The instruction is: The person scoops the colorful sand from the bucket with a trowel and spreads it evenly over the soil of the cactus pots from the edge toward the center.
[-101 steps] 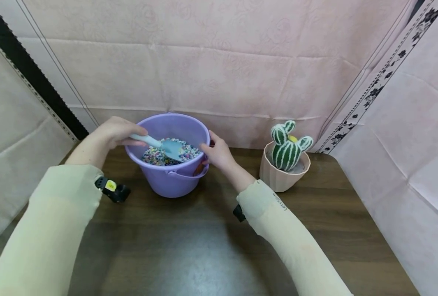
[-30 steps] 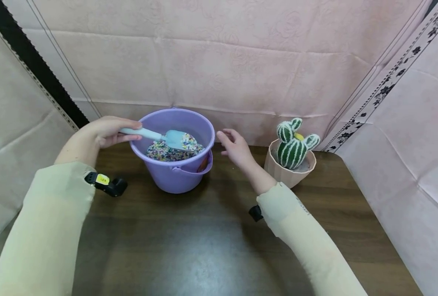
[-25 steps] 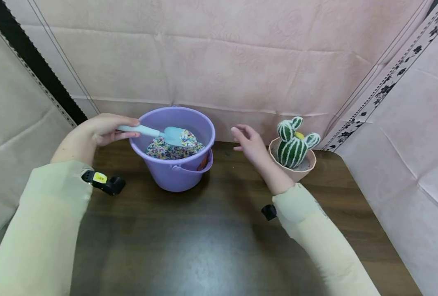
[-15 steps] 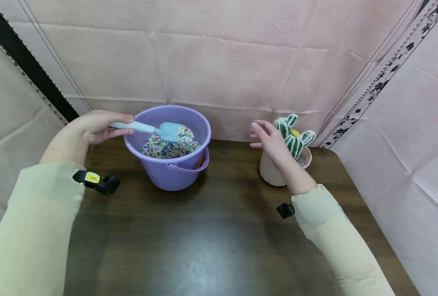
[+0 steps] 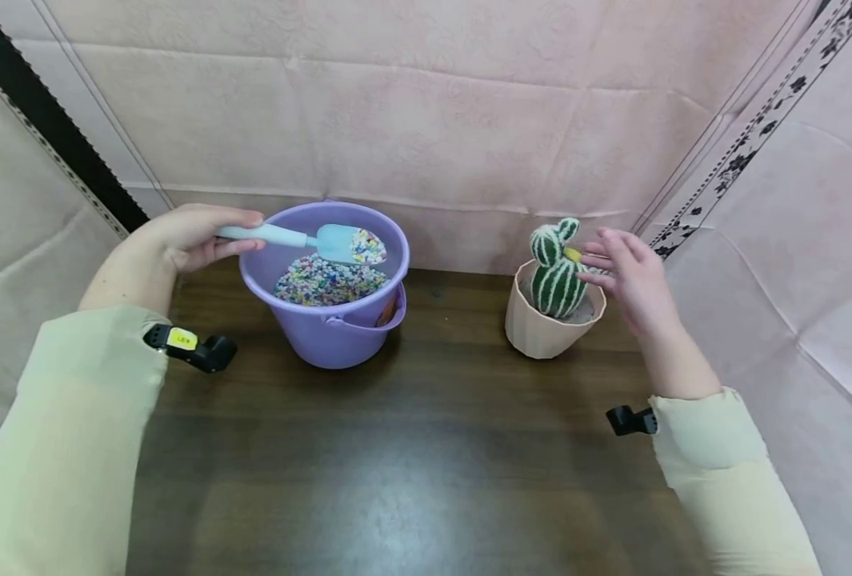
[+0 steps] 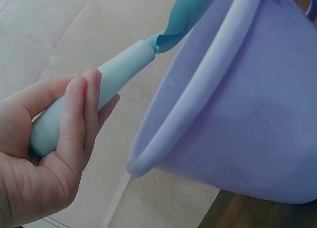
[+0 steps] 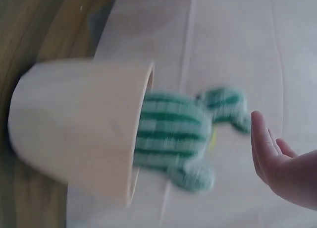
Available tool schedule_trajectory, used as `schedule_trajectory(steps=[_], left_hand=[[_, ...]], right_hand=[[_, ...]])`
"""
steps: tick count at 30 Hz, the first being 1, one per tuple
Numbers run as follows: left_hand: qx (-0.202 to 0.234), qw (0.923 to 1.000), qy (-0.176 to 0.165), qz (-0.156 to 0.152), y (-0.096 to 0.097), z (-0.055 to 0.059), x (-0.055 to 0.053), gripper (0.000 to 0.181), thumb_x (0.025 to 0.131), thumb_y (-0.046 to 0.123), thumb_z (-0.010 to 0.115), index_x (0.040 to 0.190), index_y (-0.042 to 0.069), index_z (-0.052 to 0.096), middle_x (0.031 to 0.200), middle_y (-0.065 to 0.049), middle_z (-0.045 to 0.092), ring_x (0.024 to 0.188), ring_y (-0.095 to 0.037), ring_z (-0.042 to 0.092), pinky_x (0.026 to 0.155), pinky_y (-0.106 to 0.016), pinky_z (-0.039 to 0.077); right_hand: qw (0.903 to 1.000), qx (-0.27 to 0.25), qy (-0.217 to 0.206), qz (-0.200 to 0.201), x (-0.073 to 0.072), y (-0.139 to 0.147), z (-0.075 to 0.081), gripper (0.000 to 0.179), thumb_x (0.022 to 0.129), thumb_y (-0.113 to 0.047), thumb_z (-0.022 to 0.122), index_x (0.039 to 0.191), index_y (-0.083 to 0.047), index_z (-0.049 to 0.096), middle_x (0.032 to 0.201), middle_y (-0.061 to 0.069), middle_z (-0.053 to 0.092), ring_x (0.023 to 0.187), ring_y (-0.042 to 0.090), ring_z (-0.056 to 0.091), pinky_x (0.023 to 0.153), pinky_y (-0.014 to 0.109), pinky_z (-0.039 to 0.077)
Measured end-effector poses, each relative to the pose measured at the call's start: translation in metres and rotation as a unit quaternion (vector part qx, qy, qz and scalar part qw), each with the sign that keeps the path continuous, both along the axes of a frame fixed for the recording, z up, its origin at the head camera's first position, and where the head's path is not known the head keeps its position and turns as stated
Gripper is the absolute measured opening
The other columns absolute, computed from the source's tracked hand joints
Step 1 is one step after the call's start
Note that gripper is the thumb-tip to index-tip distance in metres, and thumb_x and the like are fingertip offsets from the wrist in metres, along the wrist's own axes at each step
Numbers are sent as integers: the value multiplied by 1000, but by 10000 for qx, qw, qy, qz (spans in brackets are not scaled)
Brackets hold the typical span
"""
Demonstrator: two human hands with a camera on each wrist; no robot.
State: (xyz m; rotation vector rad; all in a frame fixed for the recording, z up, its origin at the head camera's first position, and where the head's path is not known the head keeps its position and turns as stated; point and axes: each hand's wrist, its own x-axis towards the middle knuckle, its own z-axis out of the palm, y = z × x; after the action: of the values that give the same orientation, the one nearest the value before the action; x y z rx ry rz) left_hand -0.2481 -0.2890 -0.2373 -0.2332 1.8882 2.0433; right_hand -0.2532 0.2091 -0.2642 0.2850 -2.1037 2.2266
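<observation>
A light blue toy shovel point(image 5: 335, 242) is held by its handle in my left hand point(image 5: 190, 234), fingers and thumb wrapped round it. Colourful small beads lie on its blade, which is over the inside of a purple bucket point(image 5: 335, 340). More mixed beads point(image 5: 325, 282) fill the bucket's lower part. My right hand point(image 5: 638, 280) is beside a knitted green and white cactus point(image 5: 557, 286), fingers loosely extended and holding nothing. In the head view the fingers overlap the cactus's right side; in the right wrist view a gap shows between the fingertips and the cactus point(image 7: 173, 134).
The cactus stands in a cream pot point(image 5: 541, 332) at the back right of the brown wooden table point(image 5: 397, 464). Pale patterned cloth point(image 5: 426, 128) hangs close behind the bucket and pot, and along both sides. The bucket's handle point(image 5: 375, 324) hangs down at its front right.
The left hand has raised the shovel out of the bead pile with beads on it. My right hand has let go of the bucket rim and moved right, to the cactus.
</observation>
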Motion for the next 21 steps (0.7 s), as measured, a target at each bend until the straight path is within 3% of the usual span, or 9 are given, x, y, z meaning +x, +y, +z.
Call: schedule_trajectory(steps=[3, 8, 11, 14, 15, 17, 19, 21], left_hand=[[96, 10000, -8, -2, 2, 1, -1, 14, 89, 8, 63, 79, 11, 73, 81, -1, 66, 72, -12, 70, 74, -12, 57], [117, 9999, 23, 71, 5, 3, -1, 13, 88, 8, 64, 78, 11, 73, 81, -2, 65, 72, -12, 70, 73, -12, 57], [78, 9999, 121, 47, 7, 4, 0, 13, 88, 9, 64, 79, 12, 73, 82, -1, 65, 72, -11, 70, 72, -12, 57], [63, 9997, 211, -52, 10, 4, 1, 14, 89, 10, 63, 79, 15, 73, 82, 0, 65, 72, -10, 70, 71, -12, 57], [103, 9997, 214, -72, 11, 5, 1, 14, 89, 10, 63, 80, 15, 73, 82, 0, 65, 72, -10, 70, 71, -12, 58], [179, 9996, 218, -88, 15, 5, 1, 15, 89, 10, 62, 80, 15, 73, 83, 0, 65, 72, -11, 70, 72, -12, 58], [262, 9994, 225, -85, 19, 6, 0, 15, 89, 10, 62, 80, 14, 73, 82, -1, 65, 72, -11, 70, 72, -12, 58], [339, 9991, 235, -96, 23, 7, 0, 14, 89, 10, 62, 80, 13, 72, 82, -1, 66, 73, -12, 70, 73, -12, 58]], right_hand=[[9980, -548, -142, -275, 0, 24, -3, 16, 94, -22, 56, 104, -10, 53, 89, -3, 66, 80, 7, 65, 70, 18, 60], [9873, -1091, -591, -992, -7, 52, -18, 14, 90, -17, 62, 98, -9, 55, 80, -2, 65, 74, 6, 65, 65, 18, 60], [9811, -1013, -1112, -1221, -18, 61, -35, 29, 90, -20, 63, 114, -8, 53, 80, -5, 62, 77, 5, 62, 68, 15, 59], [9750, -534, -1750, -1263, -28, 62, -53, 57, 91, -30, 59, 138, -8, 38, 103, -1, 61, 100, 9, 57, 90, 17, 54], [9730, -337, -1905, -1258, -31, 61, -59, 64, 92, -33, 57, 144, -7, 29, 114, 4, 58, 108, 11, 54, 97, 18, 50], [9691, -219, -2102, -1272, -36, 58, -70, 70, 93, -36, 54, 147, -5, 22, 120, 5, 53, 115, 11, 50, 104, 17, 43], [9690, -325, -2122, -1226, -40, 55, -79, 69, 95, -34, 51, 148, -4, 20, 116, 1, 57, 111, 8, 53, 100, 14, 46], [9702, -471, -2052, -1202, -42, 52, -85, 66, 96, -32, 50, 147, -2, 21, 97, -7, 64, 97, 3, 59, 87, 10, 52]])
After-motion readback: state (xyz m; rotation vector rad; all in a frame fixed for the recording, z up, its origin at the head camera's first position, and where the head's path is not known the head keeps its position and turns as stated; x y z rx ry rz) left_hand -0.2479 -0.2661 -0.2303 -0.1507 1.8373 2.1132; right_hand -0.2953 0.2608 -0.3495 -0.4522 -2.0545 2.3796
